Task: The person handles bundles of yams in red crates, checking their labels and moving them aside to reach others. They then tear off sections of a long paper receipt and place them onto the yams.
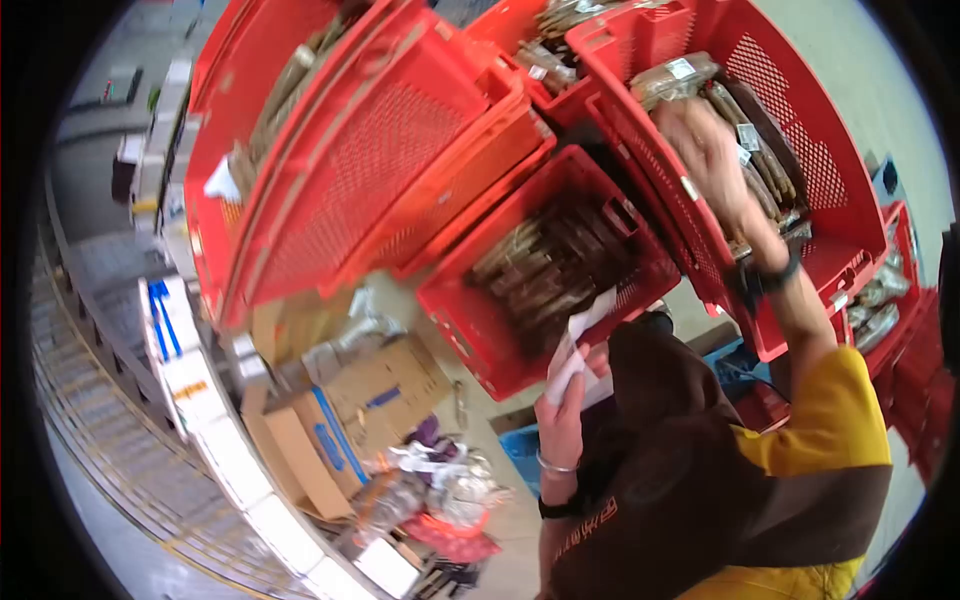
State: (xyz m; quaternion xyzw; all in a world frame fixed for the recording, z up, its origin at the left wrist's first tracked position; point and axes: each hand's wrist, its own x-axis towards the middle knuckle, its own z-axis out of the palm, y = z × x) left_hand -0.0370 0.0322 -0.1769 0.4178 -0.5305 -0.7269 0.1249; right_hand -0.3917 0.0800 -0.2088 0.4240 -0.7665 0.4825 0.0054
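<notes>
My left hand (562, 425), with a bracelet at the wrist, is closed round white paper slips (580, 345). The slips stand out past the fingers, over the near side of the middle red crate (478, 365). In that crate lie many long brown pieces (550, 265), blurred. My right hand (710, 150) reaches into the right red crate (850, 215), a dark band on its wrist. Motion smears its fingers, and I cannot tell whether they grip anything. Close to its fingertips is a clear-wrapped long pack (675, 78) with a white label. More labelled brown packs (760, 160) lie beside the hand.
Tall stacked red crates (370, 150) rise at the upper left. Flattened cardboard (380, 395) and a heap of plastic bags (450, 490) lie on the floor below. Along the left run white boxes (225, 450) and a roller conveyor (120, 430). A blue crate (520, 455) stands near my body.
</notes>
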